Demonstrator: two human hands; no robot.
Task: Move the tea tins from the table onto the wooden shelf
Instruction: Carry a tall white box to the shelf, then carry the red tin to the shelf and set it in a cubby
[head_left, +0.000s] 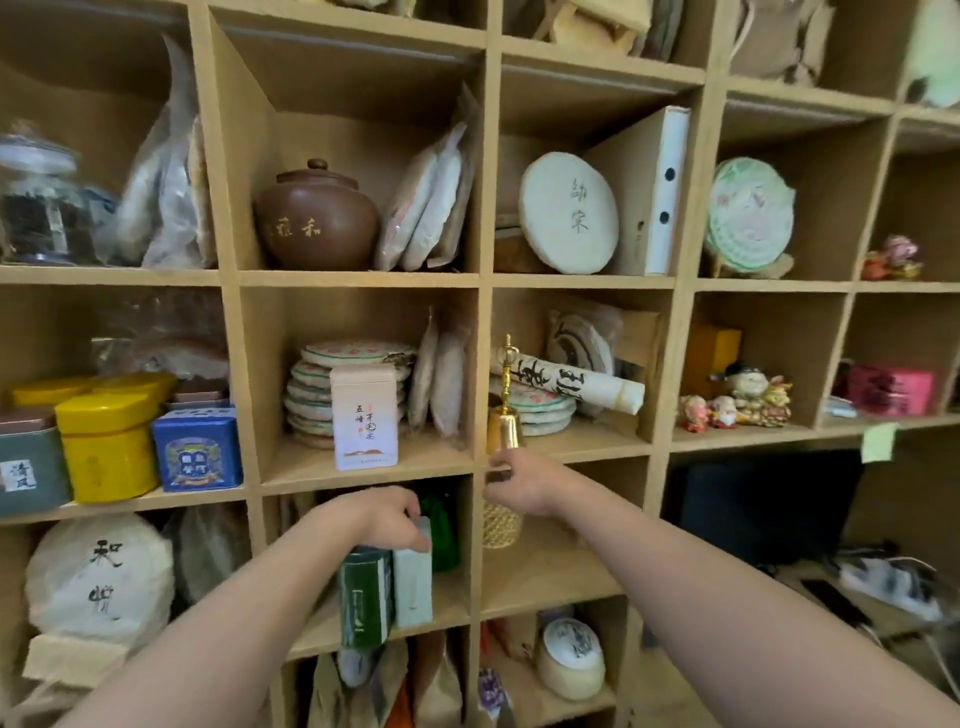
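My left hand (387, 517) grips the tops of two tall tins held side by side: a dark green tin (365, 597) and a pale green tin (414, 579). Both sit at the front of a lower cubby of the wooden shelf (480, 364). My right hand (519, 480) is closed around the base of a gold bell-shaped ornament (505, 415) in front of the cubby divider. One cubby higher stands a white tin (365, 415). Yellow tins (106, 441), a blue tin (197, 449) and a grey-green tin (31, 467) fill the cubby at left.
Wrapped round tea cakes (569, 213), a brown clay jar (317, 218), a paper scroll (576, 384) and small figurines (743, 397) fill other cubbies. A gold mesh holder (501, 525) stands below my right hand. A dark monitor (763, 499) sits at lower right.
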